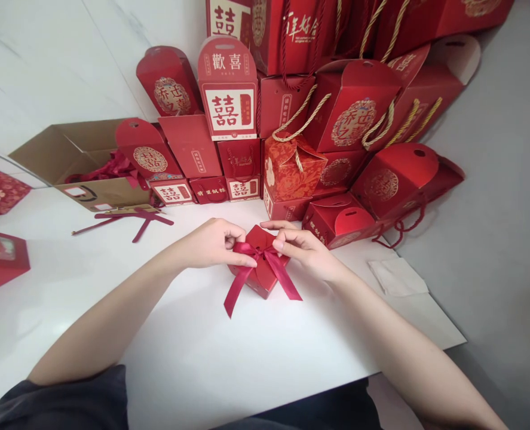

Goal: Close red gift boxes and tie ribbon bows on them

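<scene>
A small red gift box [265, 282] stands on the white table in front of me, one corner pointing my way. Across its top lies a dark pink satin ribbon [281, 276] tied in a bow, its two tails hanging over the near sides. My left hand [217, 243] pinches the bow's left loop between thumb and fingers. On the other side, my right hand [303, 248] pinches the right loop, with a finger stretched along the box's far edge. Part of the box and the loop ends are hidden by my fingers.
Stacked red gift boxes [229, 107] rise along the back and right. An open cardboard box [107, 194] with pink ribbon inside stands at the back left, loose dark red strips [148, 224] before it. White tissues [397, 276] lie right; another red box [0, 263] sits far left.
</scene>
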Demonstrator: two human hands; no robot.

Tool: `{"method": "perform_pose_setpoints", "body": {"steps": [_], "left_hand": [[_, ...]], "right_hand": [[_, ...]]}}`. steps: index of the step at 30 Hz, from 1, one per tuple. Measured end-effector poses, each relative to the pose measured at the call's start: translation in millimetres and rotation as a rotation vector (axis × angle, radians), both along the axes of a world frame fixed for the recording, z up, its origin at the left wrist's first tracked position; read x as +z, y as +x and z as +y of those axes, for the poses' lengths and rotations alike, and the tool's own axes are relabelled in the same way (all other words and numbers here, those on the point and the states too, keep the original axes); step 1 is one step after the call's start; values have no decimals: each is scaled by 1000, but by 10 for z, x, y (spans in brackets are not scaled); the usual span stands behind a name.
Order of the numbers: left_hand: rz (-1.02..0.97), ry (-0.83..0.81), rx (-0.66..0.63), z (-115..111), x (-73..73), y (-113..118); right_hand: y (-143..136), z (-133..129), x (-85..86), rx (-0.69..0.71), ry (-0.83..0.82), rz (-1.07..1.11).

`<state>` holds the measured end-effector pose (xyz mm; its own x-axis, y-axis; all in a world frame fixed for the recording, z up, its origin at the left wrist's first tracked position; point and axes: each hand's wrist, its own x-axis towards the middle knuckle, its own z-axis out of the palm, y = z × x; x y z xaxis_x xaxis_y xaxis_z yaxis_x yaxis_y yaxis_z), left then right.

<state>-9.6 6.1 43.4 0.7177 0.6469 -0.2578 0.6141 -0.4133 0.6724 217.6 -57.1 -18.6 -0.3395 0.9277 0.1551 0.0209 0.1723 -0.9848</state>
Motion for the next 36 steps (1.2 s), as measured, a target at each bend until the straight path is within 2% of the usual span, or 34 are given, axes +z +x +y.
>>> {"method": "perform_pose_setpoints", "body": {"steps": [10, 13, 17, 19, 22, 25, 31, 36], "left_hand": [[-46, -104, -22, 28, -20, -10], [-79, -152, -23, 38, -22, -8], [-117, -199, -69, 46, -13, -8], [-158, -131, -41, 28, 7, 2], [-235, 122, 53, -45, 40, 48], [-240, 268, 65, -149, 26, 125], [-206, 323, 91, -227, -111, 222], [-225, 240, 63, -183, -140, 217]], "right_hand": [[-86, -4, -153, -32, -232, 370], [-88, -6, -169, -44, -255, 373], [-51, -6, -142, -47, -146, 248], [-28, -12, -107, -51, -70, 161], [-21, -33, -52, -46, 17, 73], [-43, -59, -20, -49, 34, 52], [-55, -53, -41, -85, 11, 96], [-69, 7, -117, -80, -80, 199]]}}
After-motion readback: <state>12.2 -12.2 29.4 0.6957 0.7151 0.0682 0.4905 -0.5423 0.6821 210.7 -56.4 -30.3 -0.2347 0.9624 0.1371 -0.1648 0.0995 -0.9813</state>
